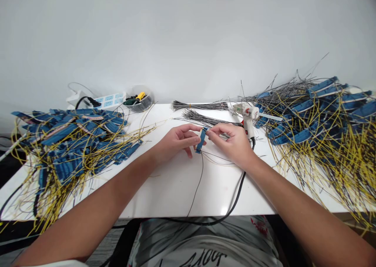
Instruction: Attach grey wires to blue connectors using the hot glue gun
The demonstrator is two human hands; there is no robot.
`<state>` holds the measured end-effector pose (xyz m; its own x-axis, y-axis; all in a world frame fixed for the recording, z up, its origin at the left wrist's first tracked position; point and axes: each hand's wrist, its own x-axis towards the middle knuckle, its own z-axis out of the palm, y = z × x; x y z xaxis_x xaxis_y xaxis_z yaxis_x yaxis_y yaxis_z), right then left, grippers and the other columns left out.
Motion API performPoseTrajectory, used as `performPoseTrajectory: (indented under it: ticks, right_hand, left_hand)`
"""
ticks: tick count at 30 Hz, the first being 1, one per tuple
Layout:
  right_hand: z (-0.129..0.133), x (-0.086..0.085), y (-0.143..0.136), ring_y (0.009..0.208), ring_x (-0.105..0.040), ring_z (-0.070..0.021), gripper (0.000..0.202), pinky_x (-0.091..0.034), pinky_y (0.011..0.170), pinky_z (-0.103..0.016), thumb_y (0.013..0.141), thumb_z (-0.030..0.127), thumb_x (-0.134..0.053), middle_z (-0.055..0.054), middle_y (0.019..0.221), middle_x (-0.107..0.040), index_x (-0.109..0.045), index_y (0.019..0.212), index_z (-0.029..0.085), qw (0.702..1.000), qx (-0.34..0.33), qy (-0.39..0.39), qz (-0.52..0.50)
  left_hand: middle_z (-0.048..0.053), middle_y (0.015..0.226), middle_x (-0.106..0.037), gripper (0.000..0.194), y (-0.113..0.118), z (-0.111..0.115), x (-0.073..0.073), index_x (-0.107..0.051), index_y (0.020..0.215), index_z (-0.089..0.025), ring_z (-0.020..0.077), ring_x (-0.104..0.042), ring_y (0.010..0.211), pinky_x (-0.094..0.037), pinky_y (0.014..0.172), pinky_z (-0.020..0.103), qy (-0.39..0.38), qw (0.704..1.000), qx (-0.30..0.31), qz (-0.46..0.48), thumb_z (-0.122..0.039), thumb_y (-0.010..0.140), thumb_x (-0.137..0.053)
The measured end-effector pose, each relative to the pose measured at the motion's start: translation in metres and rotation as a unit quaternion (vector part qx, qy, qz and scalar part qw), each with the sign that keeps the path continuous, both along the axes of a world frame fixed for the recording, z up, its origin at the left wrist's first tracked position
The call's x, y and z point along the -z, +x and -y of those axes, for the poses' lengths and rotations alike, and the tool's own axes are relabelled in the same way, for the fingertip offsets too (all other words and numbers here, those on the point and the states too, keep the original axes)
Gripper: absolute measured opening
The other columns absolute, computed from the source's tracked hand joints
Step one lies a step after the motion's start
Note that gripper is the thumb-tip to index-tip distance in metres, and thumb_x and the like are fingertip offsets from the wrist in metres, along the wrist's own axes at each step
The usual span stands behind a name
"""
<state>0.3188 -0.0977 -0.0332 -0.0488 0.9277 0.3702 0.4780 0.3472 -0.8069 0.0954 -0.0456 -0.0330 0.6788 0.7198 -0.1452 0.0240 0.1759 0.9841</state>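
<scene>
Above the middle of the white table (pixel 173 192), my left hand (pixel 182 138) pinches a small blue plastic part (pixel 201 140) between thumb and fingers. A thin dark wire (pixel 201 173) trails from the part's lower end toward the table's front edge. At the part's upper right end, my right hand (pixel 227 139) is closed with thumb and forefinger pressed together. Whatever lies between those fingertips is too small to make out. Beyond my hands lie two bundles of dark wires (pixel 199 106), the nearer one partly hidden behind my right hand.
Blue parts with yellow and black wires form a pile at left (pixel 88 141) and a larger heap at right (pixel 323 122). A glue gun (pixel 249 118) lies right of my hands, its black cord (pixel 239 192) crossing the table. Behind stand a power strip (pixel 110 101) and a tool bowl (pixel 143 102).
</scene>
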Motion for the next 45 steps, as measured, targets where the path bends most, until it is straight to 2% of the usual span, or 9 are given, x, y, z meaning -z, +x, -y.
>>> performPoseTrajectory:
  ticks: [3,5,10,13,15,21,34,39,45]
  right_hand:
    - [-0.0007,0.0001,-0.0009,0.090,-0.065,-0.0203,0.011,-0.047,0.088,-0.038,0.096,0.033,-0.070,-0.003,0.095,-0.073,-0.074,0.098,0.023,0.999,0.020,0.030,-0.005]
    - [-0.0005,-0.0013,-0.0016,0.099,-0.063,-0.0216,0.017,-0.048,0.092,-0.039,0.093,0.032,-0.073,-0.005,0.106,-0.070,-0.070,0.108,0.023,0.997,0.047,0.066,-0.009]
    - [0.0026,-0.0050,-0.0030,0.101,-0.060,-0.0227,0.007,-0.047,0.088,-0.038,0.097,0.029,-0.069,-0.005,0.098,-0.067,-0.070,0.096,0.023,0.996,0.013,0.073,0.045]
    - [0.0032,-0.0025,-0.0032,0.109,-0.060,-0.0239,0.013,-0.047,0.092,-0.039,0.097,0.032,-0.071,-0.005,0.107,-0.070,-0.074,0.107,0.025,0.996,-0.042,0.033,0.066]
    - [0.0024,-0.0003,-0.0031,0.103,-0.061,-0.0229,0.010,-0.047,0.091,-0.039,0.097,0.030,-0.071,-0.004,0.103,-0.072,-0.074,0.103,0.024,0.995,-0.061,0.022,0.080]
    - [0.0016,-0.0014,-0.0028,0.086,-0.060,-0.0181,0.012,-0.045,0.079,-0.034,0.099,0.024,-0.066,-0.002,0.087,-0.069,-0.072,0.089,0.021,0.996,-0.051,0.023,0.067]
    - [0.0014,-0.0014,-0.0016,0.067,-0.052,-0.0119,0.021,-0.039,0.077,-0.031,0.103,0.027,-0.059,0.003,0.075,-0.064,-0.062,0.083,0.019,0.992,-0.074,0.019,0.099]
    - [0.0026,-0.0015,-0.0007,0.068,-0.051,-0.0129,0.017,-0.036,0.062,-0.027,0.101,0.025,-0.057,0.002,0.074,-0.060,-0.061,0.085,0.020,0.993,-0.090,0.002,0.081]
    - [0.0017,0.0005,0.0000,0.068,-0.049,-0.0125,0.016,-0.037,0.066,-0.026,0.099,0.023,-0.058,0.003,0.069,-0.056,-0.060,0.084,0.020,0.989,-0.106,0.001,0.100]
  left_hand:
    - [0.014,0.110,-0.077,0.054,0.0009,-0.0012,0.0013,-0.062,0.135,-0.019,0.0275,-0.073,0.105,-0.061,0.058,0.026,0.017,0.999,-0.035,0.008,-0.044,0.091,-0.079]
    - [0.013,0.111,-0.076,0.055,0.0017,-0.0028,0.0029,-0.062,0.137,-0.019,0.0266,-0.072,0.105,-0.061,0.058,0.025,0.034,0.996,-0.080,0.018,-0.046,0.091,-0.078]
    - [0.013,0.114,-0.075,0.056,0.0031,-0.0066,0.0052,-0.060,0.139,-0.020,0.0249,-0.072,0.103,-0.062,0.059,0.026,0.065,0.987,-0.145,0.033,-0.045,0.092,-0.077]
    - [0.013,0.114,-0.075,0.056,0.0037,-0.0064,0.0041,-0.059,0.140,-0.020,0.0218,-0.071,0.096,-0.063,0.059,0.026,0.069,0.985,-0.149,0.043,-0.044,0.092,-0.077]
    - [0.013,0.112,-0.074,0.055,0.0040,-0.0057,0.0032,-0.060,0.139,-0.019,0.0220,-0.071,0.097,-0.062,0.058,0.025,0.073,0.984,-0.153,0.048,-0.043,0.092,-0.077]
    - [0.011,0.106,-0.071,0.054,0.0039,-0.0054,0.0037,-0.061,0.135,-0.020,0.0316,-0.068,0.120,-0.062,0.056,0.023,0.074,0.983,-0.157,0.054,-0.042,0.089,-0.080]
    - [0.013,0.120,-0.074,0.056,0.0042,-0.0039,0.0048,-0.056,0.142,-0.023,0.0261,-0.072,0.108,-0.063,0.059,0.025,0.075,0.990,-0.116,0.042,-0.044,0.093,-0.076]
    - [0.012,0.112,-0.075,0.059,0.0029,-0.0049,0.0055,-0.058,0.140,-0.022,0.0243,-0.073,0.100,-0.065,0.061,0.028,0.062,0.990,-0.123,0.031,-0.044,0.090,-0.079]
    - [0.010,0.108,-0.075,0.060,0.0033,-0.0053,0.0063,-0.058,0.140,-0.021,0.0235,-0.073,0.096,-0.067,0.063,0.030,0.065,0.989,-0.127,0.037,-0.042,0.089,-0.081]
